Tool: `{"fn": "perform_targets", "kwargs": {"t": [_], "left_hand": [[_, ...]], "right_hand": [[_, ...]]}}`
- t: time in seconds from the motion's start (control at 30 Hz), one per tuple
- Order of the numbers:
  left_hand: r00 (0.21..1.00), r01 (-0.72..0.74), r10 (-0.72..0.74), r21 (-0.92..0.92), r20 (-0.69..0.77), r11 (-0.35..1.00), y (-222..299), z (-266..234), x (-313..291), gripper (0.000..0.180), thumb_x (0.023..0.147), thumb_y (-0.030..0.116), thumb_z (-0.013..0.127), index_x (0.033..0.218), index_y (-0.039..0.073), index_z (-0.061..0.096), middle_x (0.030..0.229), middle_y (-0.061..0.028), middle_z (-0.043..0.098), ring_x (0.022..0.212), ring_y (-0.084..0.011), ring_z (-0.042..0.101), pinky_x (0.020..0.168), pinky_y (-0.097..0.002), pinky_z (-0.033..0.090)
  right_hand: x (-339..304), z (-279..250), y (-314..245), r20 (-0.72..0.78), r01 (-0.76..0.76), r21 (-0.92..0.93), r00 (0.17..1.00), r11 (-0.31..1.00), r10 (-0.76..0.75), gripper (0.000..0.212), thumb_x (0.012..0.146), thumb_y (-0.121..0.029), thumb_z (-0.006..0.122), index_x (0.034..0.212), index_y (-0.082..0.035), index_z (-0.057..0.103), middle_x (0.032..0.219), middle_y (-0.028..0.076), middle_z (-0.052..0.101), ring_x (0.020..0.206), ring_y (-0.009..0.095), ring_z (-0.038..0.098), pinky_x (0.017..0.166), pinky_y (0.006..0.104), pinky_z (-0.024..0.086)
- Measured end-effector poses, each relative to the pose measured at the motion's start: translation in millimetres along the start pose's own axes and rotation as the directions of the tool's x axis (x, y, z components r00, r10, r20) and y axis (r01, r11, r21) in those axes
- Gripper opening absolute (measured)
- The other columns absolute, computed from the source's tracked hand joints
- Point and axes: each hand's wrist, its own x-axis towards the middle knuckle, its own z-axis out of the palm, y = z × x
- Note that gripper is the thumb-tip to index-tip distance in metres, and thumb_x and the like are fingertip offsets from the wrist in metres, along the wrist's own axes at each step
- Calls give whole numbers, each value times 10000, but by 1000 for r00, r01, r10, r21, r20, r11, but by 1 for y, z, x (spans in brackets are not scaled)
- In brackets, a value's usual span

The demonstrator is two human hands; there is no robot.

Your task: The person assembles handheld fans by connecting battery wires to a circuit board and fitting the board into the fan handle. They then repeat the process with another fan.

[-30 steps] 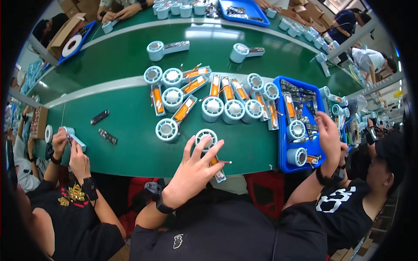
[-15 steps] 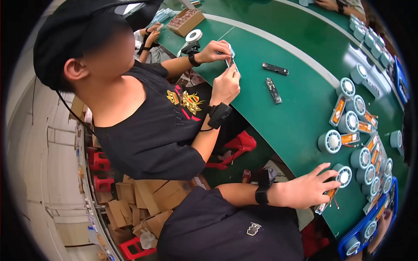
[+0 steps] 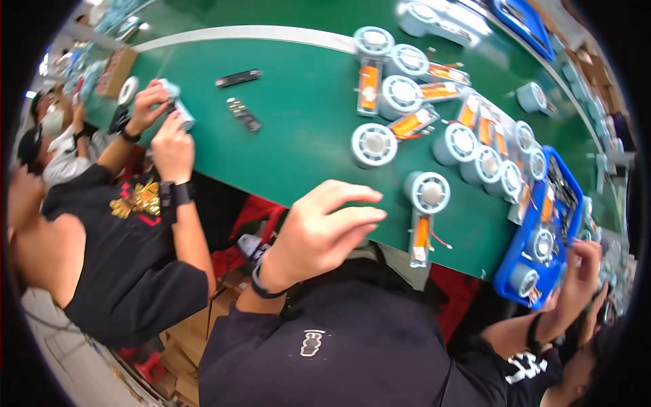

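Observation:
My left hand (image 3: 325, 230) hangs over the near table edge, slightly blurred. Its fingers are apart and hold nothing. Just to its right, apart from the fingertips, lies a pale blue round fan unit (image 3: 429, 193) with an orange-filled clear handle (image 3: 420, 234) and a loose red wire; the handle reaches over the table edge. Beyond it is another round fan unit (image 3: 375, 144), joined to an orange part. My right hand does not show; the hand (image 3: 582, 264) at the right seems to be another person's, beside a printed black sleeve.
Several similar fan units cover the right of the green table (image 3: 291, 142). A blue tray (image 3: 500, 277) with fan units stands at the right edge. Two dark strips (image 3: 239, 78) (image 3: 243, 114) lie left of centre. A person (image 3: 108, 271) works close on my left.
My left hand has come off the nearest fan unit and moved away to its left. The fan unit stays near the table edge. The view has swung right.

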Motion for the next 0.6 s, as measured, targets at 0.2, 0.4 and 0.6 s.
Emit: {"fn": "perform_targets", "kwargs": {"t": [0.2,0.4,0.6], "left_hand": [[923,311,-108,-552,368,774,11,24,-12,383,996,109,625,1346,11,507,1137,-129,667,985,-243,652,881,-370,523],[718,624,-148,-534,681,571,12,35,-31,482,1042,67,527,1481,9,336,1053,-110,617,857,-161,594,806,-312,502],[710,703,-445,-596,546,388,16,36,-19,437,1035,-13,441,1467,9,378,1060,-107,600,784,-110,545,757,-265,476]], "right_hand": [[-36,120,-85,407,66,610,828,790,-384,223,703,78,728,886,-40,679,954,103,642,888,309,623,756,443,510],[-47,135,-89,364,121,546,857,829,-365,442,668,82,773,1073,-81,704,1117,85,671,974,309,624,837,415,526],[-38,140,-67,358,218,352,867,910,-346,431,658,45,811,1062,-77,726,1187,74,693,1067,304,608,907,396,519]]}}
